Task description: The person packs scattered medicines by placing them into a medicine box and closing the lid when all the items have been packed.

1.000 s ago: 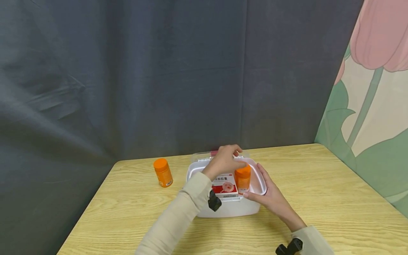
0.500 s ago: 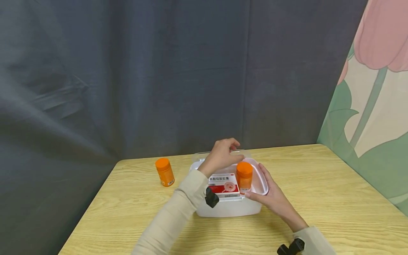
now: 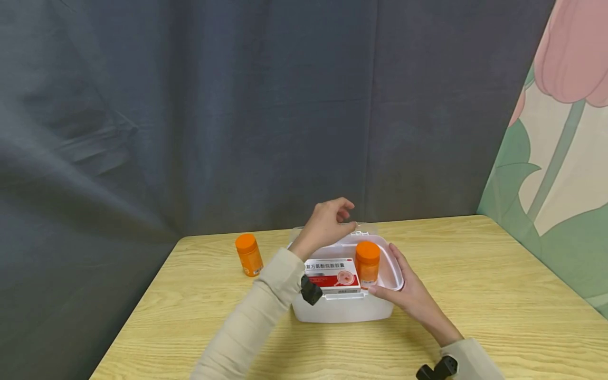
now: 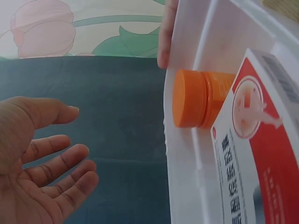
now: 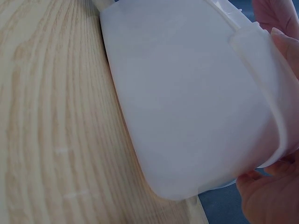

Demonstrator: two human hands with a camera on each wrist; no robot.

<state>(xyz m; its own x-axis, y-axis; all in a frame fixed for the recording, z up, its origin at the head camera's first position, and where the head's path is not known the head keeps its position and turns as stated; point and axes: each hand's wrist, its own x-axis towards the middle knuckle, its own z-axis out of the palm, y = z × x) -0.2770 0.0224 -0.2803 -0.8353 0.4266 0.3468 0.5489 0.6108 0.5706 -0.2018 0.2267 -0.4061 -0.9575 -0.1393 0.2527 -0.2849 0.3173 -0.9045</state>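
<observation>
A white plastic box (image 3: 344,312) stands on the table, its clear lid (image 3: 366,228) swung back behind it. Inside, a red-and-white medicine box (image 3: 332,274) lies beside an orange-capped pill bottle (image 3: 368,264), which stands upright at the right end. My left hand (image 3: 328,224) hovers over the rear rim; in the left wrist view its fingers are loosely bent and hold nothing. With thumb and fingers, my right hand (image 3: 410,290) grips the box's right end. A second orange pill bottle (image 3: 249,256) stands on the table, left of the box.
The light wooden table (image 3: 475,285) extends to both sides of the box. A dark curtain (image 3: 266,116) hangs behind it. At the right is a wall painted with pink tulips (image 3: 570,53).
My left hand has risen off the pill bottle inside the box and moved back and to the left. My right hand has stayed at the box's right end.
</observation>
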